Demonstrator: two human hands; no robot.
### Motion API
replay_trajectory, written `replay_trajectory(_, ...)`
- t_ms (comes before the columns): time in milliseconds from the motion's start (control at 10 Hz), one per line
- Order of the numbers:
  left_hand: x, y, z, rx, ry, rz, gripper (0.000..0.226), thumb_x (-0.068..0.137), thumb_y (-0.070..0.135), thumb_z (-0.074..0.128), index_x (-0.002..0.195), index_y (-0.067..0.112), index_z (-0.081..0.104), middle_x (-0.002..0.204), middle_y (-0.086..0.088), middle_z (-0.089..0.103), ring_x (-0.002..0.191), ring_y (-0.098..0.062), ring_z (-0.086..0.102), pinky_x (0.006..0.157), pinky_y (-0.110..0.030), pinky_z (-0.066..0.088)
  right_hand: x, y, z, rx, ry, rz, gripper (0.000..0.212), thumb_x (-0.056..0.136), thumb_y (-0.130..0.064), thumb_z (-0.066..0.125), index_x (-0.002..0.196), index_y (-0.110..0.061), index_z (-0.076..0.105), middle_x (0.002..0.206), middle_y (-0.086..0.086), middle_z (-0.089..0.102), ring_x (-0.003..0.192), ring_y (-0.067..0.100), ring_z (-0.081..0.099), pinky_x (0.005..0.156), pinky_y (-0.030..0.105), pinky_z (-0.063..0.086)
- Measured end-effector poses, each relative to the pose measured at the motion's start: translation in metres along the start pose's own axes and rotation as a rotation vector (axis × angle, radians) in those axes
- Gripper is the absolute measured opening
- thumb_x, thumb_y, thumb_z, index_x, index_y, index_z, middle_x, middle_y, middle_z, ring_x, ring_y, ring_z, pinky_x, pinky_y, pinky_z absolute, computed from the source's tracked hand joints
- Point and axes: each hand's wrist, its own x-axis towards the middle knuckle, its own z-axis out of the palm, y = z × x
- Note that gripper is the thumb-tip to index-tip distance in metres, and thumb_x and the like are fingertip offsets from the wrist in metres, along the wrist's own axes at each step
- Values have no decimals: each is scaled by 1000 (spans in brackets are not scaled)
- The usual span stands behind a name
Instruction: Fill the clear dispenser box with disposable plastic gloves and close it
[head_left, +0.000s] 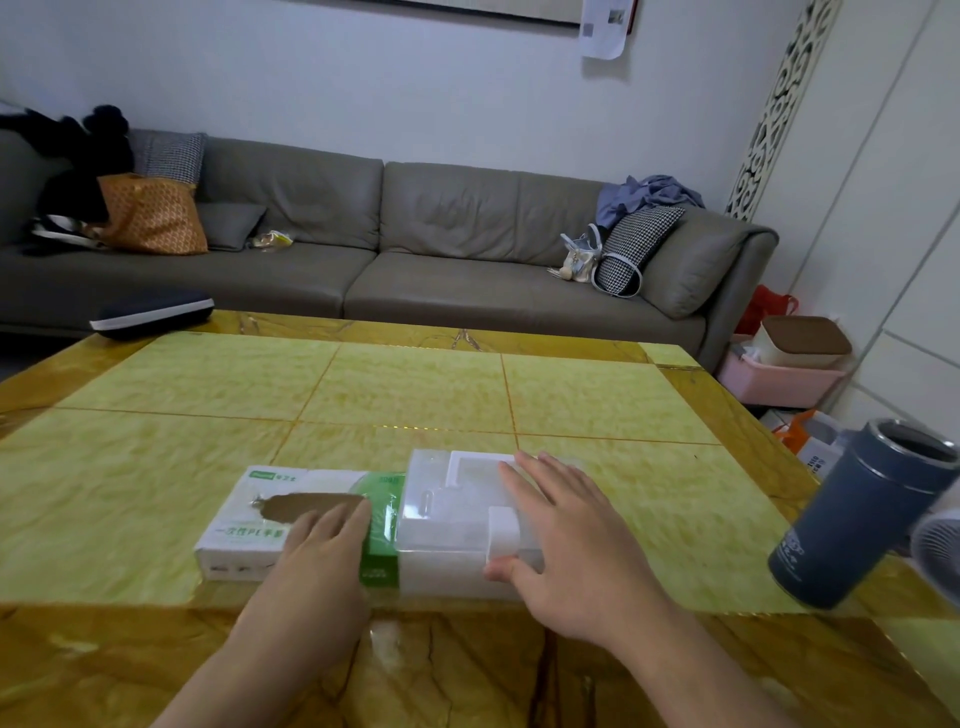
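Observation:
A clear plastic dispenser box (441, 525) lies on the yellow table (415, 395) near its front edge, with its lid down. Touching its left end is a white and green cardboard glove carton (249, 519) with an oval opening on top. My right hand (566, 540) lies over the right end of the clear box, fingers straight on the lid and thumb against the front wall. My left hand (322, 551) rests flat on the right part of the carton, fingers pointing at the opening.
A dark blue tumbler (862, 519) stands at the table's right edge, beside a small white fan (935, 551). A dark case (150, 312) lies at the far left corner. A grey sofa (415, 249) with bags and cushions runs behind the table.

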Motion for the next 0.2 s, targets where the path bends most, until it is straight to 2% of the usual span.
replay_trajectory(100,-3,5,-5,-67,61,-1,81,94,5,49,163,30,14,169,15,12,156,-13,9,128,-39,18,0,3,0,75,-42,1,100,93,-69,62,167,-37,3,172,-22,-8,159,7,-15,129,38,-7)
replay_trajectory(200,-3,-2,-8,-139,156,-5,77,91,1,49,159,33,31,167,13,20,154,-12,21,124,-38,28,-4,3,-18,314,119,-7,82,97,-55,66,165,-37,23,169,-27,12,157,-4,1,132,42,16)
